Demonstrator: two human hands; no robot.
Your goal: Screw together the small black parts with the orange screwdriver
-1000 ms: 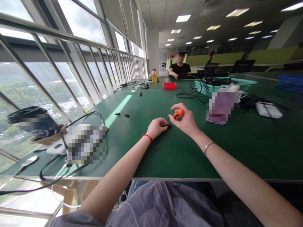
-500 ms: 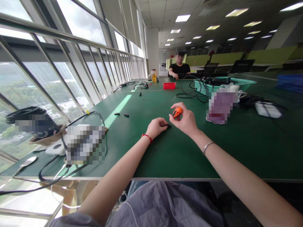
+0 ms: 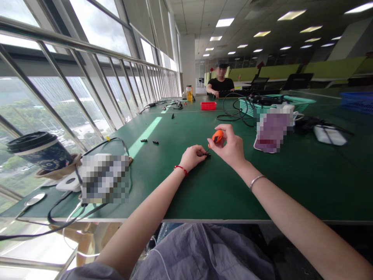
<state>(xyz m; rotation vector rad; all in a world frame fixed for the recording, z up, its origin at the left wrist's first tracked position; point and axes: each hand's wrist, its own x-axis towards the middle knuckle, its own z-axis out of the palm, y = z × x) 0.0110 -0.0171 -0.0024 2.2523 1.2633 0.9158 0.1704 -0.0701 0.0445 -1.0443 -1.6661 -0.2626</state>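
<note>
"So, what have you got hold of?"

"My left hand (image 3: pixel 192 156) is curled shut over a small black part (image 3: pixel 207 154), pinning it to the green table (image 3: pixel 204 186) straight ahead of me. My right hand (image 3: pixel 230 147) is closed round the orange screwdriver (image 3: pixel 217 136). I'm pinching the handle, and the thin shaft slants down to the part."

"Is the tip seated?"

"I can't tell, it's too small to see. It's touching the part or just beside it."

"How would you do the turning well?"

"I think the shaft should stand more upright, in line with whatever it's meant to bite into. I'd press down lightly and roll the handle with my fingertips. My left hand should grip low so the part can't spin or skid. The risk is the tip slipping off, because my left hand is right beside it."
</note>
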